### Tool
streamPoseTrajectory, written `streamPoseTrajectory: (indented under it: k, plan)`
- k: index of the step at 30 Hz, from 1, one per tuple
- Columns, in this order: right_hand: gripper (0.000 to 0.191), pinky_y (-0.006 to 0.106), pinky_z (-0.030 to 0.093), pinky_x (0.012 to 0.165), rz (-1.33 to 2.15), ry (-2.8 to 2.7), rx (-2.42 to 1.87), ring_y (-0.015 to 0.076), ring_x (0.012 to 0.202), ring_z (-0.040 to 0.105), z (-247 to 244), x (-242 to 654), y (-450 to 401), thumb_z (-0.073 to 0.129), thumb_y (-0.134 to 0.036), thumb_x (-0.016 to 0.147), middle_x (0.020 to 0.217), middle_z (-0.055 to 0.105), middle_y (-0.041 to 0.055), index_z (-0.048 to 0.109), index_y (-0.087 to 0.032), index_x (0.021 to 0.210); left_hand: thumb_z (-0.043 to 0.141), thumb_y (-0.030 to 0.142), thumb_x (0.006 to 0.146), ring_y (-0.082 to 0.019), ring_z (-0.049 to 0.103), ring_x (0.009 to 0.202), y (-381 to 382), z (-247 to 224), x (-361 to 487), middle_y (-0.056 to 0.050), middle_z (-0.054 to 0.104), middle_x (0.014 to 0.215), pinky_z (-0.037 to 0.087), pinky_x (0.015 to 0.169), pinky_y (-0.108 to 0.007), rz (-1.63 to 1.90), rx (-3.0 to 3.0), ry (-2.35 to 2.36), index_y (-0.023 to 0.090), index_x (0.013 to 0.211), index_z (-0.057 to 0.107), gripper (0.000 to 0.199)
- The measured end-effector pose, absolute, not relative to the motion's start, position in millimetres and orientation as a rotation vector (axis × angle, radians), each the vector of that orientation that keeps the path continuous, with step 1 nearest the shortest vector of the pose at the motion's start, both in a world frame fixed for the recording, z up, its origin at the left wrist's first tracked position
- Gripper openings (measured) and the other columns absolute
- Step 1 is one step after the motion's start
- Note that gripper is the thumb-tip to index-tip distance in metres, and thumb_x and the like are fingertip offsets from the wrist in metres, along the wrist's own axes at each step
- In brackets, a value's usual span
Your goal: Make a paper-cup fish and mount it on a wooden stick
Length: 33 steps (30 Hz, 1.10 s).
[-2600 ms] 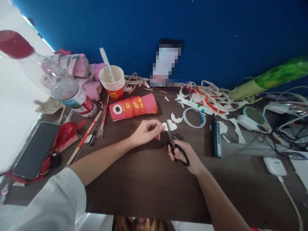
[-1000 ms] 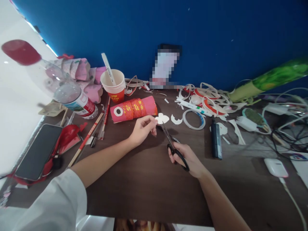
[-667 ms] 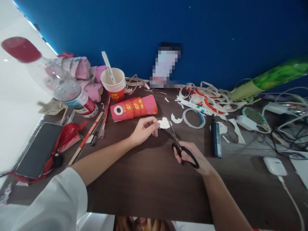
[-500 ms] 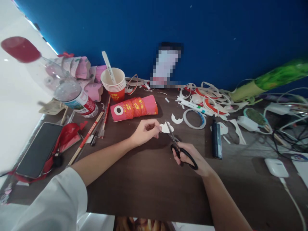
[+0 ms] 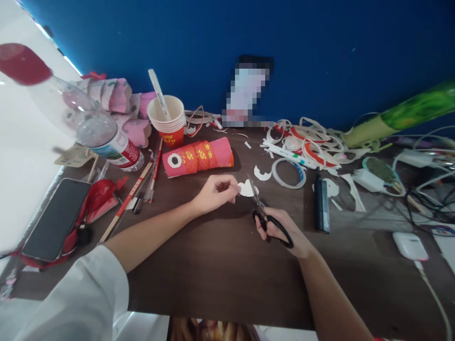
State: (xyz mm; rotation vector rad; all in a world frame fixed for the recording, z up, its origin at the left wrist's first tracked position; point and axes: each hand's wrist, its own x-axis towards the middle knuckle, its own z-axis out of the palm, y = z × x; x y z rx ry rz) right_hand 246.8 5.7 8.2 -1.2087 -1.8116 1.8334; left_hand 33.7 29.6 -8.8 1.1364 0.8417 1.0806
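My left hand pinches the left edge of a small white paper piece with a scalloped outline. My right hand has its fingers through the black handles of a pair of scissors. The scissor blades point up and away, parted, with the paper at them. Behind my left hand lies a pink and red paper roll with a white and black eye and yellow marks. A curved white paper scrap and a roll of tape lie just beyond the scissors.
Stacked paper cups holding a white pen stand at the back, by a plastic bottle. At left lies a phone. Paper strips heap at the back right. A dark blue pen-like object and a white earbud case lie right.
The scissor blades have opened wider around the paper. Both hands stay in nearly the same place, and the view has shifted slightly.
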Motion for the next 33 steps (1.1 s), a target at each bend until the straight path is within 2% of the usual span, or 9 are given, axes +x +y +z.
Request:
streamPoseTrajectory:
  k: [11, 26, 33]
  plan:
    - [0.058, 0.023, 0.028, 0.045, 1.830, -1.815, -1.186, 0.0097, 0.048, 0.041, 8.8, 244.3, 5.6, 0.049, -0.075, 0.073, 0.052, 0.050, -0.0011, 0.050, -0.018, 0.066, 0.065, 0.041, 0.073, -0.005, 0.048, 0.044, 30.5, -11.0, 34.2, 0.005, 0.051, 0.045, 0.039, 0.048, -0.018, 1.093, 1.122, 0.823, 0.015, 0.058, 0.052, 0.033]
    - [0.058, 0.024, 0.029, 0.045, 1.787, -1.848, -1.226, 0.0088, 0.044, 0.039, 15.9, 242.8, 7.6, 0.051, -0.075, 0.071, 0.047, 0.046, -0.0032, 0.045, -0.019, 0.058, 0.067, 0.055, 0.071, -0.005, 0.048, 0.044, 31.3, -8.4, 33.8, 0.004, 0.052, 0.045, 0.040, 0.048, -0.019, 1.100, 1.115, 0.802, 0.015, 0.057, 0.053, 0.045]
    - [0.060, 0.024, 0.028, 0.044, 1.763, -1.860, -1.237, 0.0088, 0.042, 0.038, 13.2, 244.7, 8.9, 0.050, -0.079, 0.069, 0.044, 0.046, -0.0036, 0.047, -0.020, 0.057, 0.066, 0.055, 0.073, -0.005, 0.048, 0.045, 30.7, -8.0, 33.5, 0.004, 0.051, 0.046, 0.040, 0.049, -0.019, 1.086, 1.125, 0.811, 0.015, 0.057, 0.051, 0.045]
